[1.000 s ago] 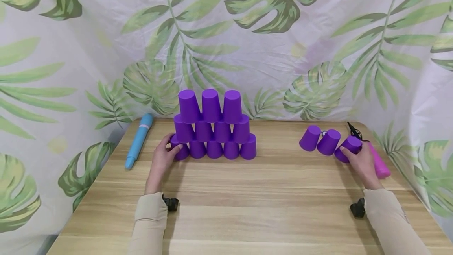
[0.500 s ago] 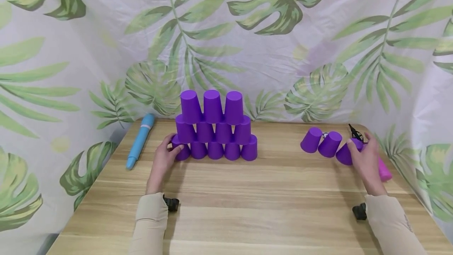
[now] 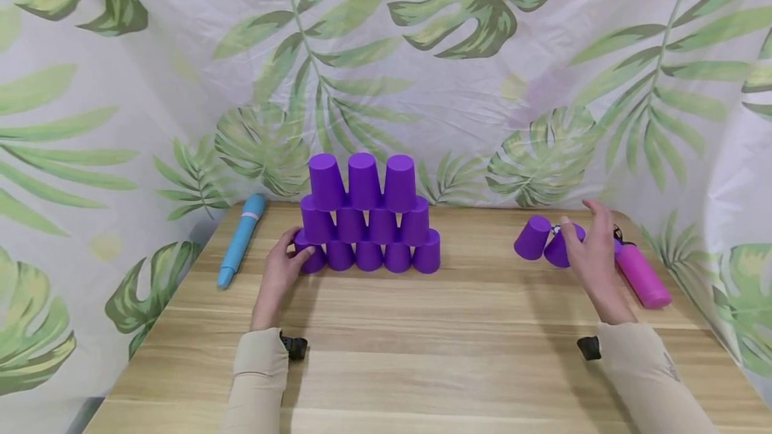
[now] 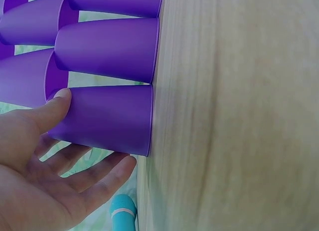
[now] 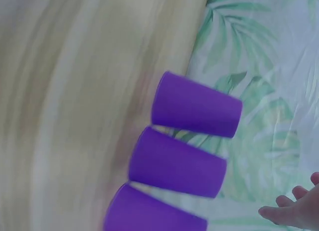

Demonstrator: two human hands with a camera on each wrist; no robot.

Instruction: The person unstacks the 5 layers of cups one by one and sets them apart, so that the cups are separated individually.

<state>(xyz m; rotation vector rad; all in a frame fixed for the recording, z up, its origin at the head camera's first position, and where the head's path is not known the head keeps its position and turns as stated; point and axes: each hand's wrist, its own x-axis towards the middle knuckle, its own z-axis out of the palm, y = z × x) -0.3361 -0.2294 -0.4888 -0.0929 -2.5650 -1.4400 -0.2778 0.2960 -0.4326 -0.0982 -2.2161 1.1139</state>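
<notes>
Upside-down purple cups stand in a three-row stack, with three cups [image 3: 364, 183] on top. My left hand [image 3: 280, 276] holds the leftmost bottom cup [image 4: 104, 118], its thumb on the near face and fingers along the outer side. My right hand [image 3: 594, 263] is raised over the loose upside-down cups at the right, fingers spread and holding nothing. Of these, the left cup [image 3: 533, 238] shows fully, the middle cup [image 3: 556, 253] is partly covered by the hand, and the third is mostly hidden in the head view. All three show in the right wrist view, the lowest cup [image 5: 152, 213] cut off.
A blue capped cylinder [image 3: 240, 240] lies at the table's left edge. On the right lies a pink cylinder [image 3: 644, 276] with a black cord. A leaf-print cloth [image 3: 458, 106] hangs behind the wooden table [image 3: 422, 353].
My right hand has let go of the rightmost loose cup, lifted and moved left over the middle one. The pink cylinder shows more fully. My left hand stays at its cup.
</notes>
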